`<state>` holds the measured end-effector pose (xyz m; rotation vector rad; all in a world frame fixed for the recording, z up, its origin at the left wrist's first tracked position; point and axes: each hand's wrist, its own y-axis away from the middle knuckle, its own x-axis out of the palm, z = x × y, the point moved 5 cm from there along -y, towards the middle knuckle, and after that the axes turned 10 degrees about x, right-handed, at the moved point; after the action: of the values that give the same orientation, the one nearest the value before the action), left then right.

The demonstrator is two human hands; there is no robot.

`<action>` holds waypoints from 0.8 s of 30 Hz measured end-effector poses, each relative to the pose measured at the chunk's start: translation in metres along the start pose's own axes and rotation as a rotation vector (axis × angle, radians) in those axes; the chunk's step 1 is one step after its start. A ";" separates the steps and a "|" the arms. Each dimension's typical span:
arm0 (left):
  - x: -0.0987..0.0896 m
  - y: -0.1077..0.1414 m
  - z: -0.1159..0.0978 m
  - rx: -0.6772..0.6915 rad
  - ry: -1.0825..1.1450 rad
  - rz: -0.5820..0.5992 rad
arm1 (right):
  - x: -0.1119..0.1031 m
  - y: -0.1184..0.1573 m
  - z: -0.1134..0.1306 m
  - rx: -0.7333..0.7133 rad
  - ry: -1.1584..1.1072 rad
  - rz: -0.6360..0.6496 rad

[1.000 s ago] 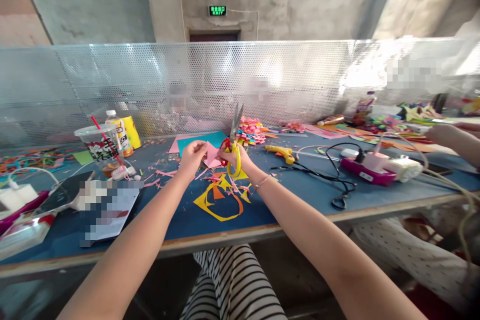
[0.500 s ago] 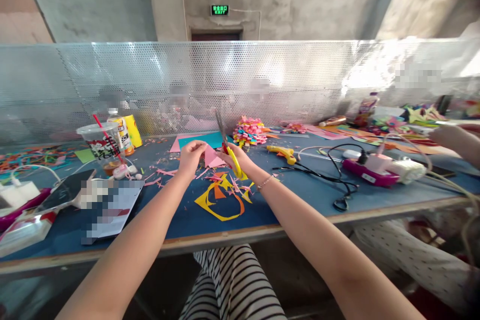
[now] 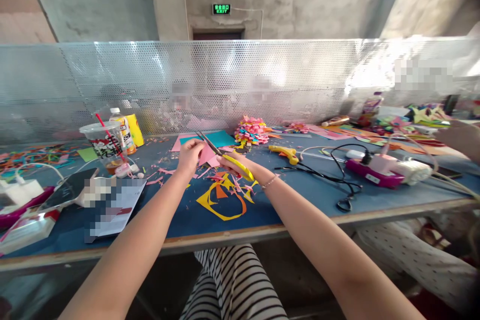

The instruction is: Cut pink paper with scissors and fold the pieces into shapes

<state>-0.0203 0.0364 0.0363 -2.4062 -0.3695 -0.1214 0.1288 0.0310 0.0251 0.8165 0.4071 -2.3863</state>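
Observation:
My left hand (image 3: 190, 154) is closed in a pinch at the edge of a piece of pink paper (image 3: 206, 156); its fingertips partly hide the hold. Wrapped round the yellow handles of a pair of scissors (image 3: 241, 168) is my right hand (image 3: 233, 161). The blades point up and left, close to my left fingertips and over the pink paper. Below my hands lie yellow paper offcuts (image 3: 205, 201) and thin pink scraps. Just behind them are a teal sheet (image 3: 221, 138) and a ball of pink, yellow and blue paper strips (image 3: 251, 131).
A yellow glue gun (image 3: 288, 154) with a black cord lies to the right, before a purple power strip (image 3: 375, 174). On the left stand a plastic cup (image 3: 103, 142) with a red straw and a bottle (image 3: 127, 135). A phone (image 3: 122, 207) lies nearer. Another person's hand (image 3: 455, 135) is far right.
The scissors have swung from nearly upright to leaning left, with their blades now near my left fingertips. My left hand has barely moved.

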 end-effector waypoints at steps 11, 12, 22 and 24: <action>0.000 -0.001 0.007 -0.029 -0.016 0.019 | 0.003 -0.005 -0.010 0.114 0.011 -0.048; 0.001 -0.001 0.008 -0.037 -0.006 0.025 | 0.004 -0.005 -0.011 0.121 0.016 -0.050; 0.002 -0.001 0.010 -0.102 0.058 0.051 | 0.008 -0.004 -0.012 0.211 0.016 -0.059; 0.003 0.000 0.011 -0.119 0.070 0.060 | 0.008 -0.005 -0.012 0.245 0.016 -0.060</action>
<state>-0.0174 0.0437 0.0286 -2.5202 -0.2648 -0.2053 0.1261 0.0369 0.0117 0.9429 0.1482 -2.5194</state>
